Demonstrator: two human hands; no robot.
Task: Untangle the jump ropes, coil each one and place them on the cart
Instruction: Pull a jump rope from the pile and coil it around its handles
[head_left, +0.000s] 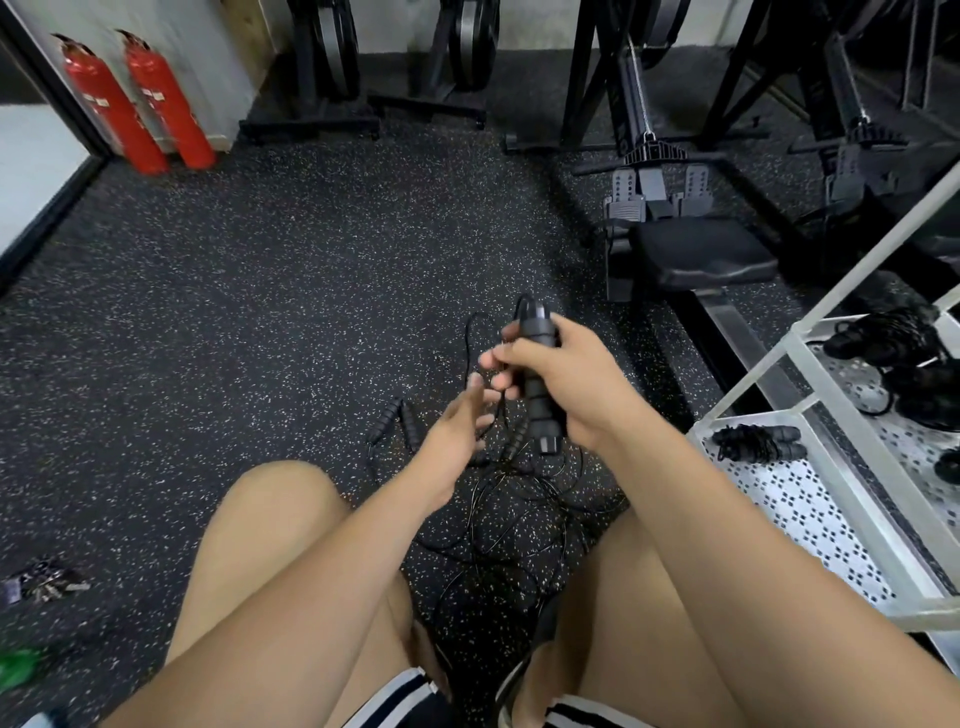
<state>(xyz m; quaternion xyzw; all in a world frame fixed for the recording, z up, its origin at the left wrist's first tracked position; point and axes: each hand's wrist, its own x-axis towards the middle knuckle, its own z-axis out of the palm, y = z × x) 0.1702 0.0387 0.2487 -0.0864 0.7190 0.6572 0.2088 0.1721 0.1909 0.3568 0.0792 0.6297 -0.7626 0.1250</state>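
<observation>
Head view looks down between the person's knees at a loose heap of jump ropes (509, 525) lying on the speckled floor (260, 312), close to the near corner of the cart (795, 509). The right hand (566, 384) is clenched round a black handle (537, 410), held upright above the heap. Its thin cord (470, 332) loops out from the top and drops toward the tangle. The left hand (457, 423) is released, fingers stretched out just beside the right fingertips. It is blurred, so whether it touches the cord cannot be told. Another pair of handles (395, 423) rests on the floor at the far left edge of the heap. One coiled rope (756, 441) already sits at the near left corner of the cart's lower shelf, with more bundles on the shelf above.

The step in hand looks like freeing this one rope from the rest. To do it well, the right hand should grip the handle firmly as an anchor while the left hand takes the cord right at the handle. The left hand should then slide along it, lifting each crossing clear rather than pulling. A hard tug would likely cinch the thin cords into knots. Following the cord to its second handle, and passing that handle back through any loops, should release it. Coiling is best started only once the whole length hangs free. The loops should be even and wrapped against the handle so the bundle holds on the shelf.
</observation>
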